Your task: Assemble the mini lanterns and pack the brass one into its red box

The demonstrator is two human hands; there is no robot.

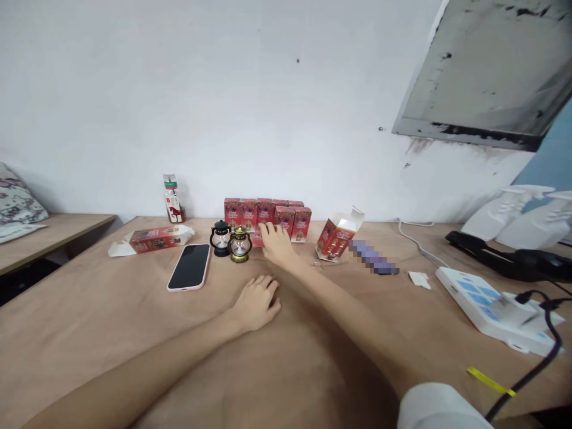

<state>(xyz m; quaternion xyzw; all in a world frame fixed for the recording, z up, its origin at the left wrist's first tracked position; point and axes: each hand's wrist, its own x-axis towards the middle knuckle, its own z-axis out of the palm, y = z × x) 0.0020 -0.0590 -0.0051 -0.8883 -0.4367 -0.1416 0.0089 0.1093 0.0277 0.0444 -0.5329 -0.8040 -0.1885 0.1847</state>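
Note:
My right hand (276, 243) is over a small red box (258, 239) in front of a group of matching red boxes (233, 211). Its fingers curl over this box and hide most of it. My left hand (256, 304) rests palm down on the table, nearer to me, fingers slightly apart and nothing in it. Left of the right hand stand two miniature lanterns: a black lantern (220, 239) and a bronze-coloured lantern (240, 245). An opened red box (333, 241) leans to the right with its white flaps up.
A phone (189, 268) lies left of the lanterns, near another opened red box (156, 238) on its side. A small bottle (172, 201) stands by the wall. Rightward are a blurred purple item (373, 257), a power strip (473, 301) with cables, and white spray bottles (504, 214).

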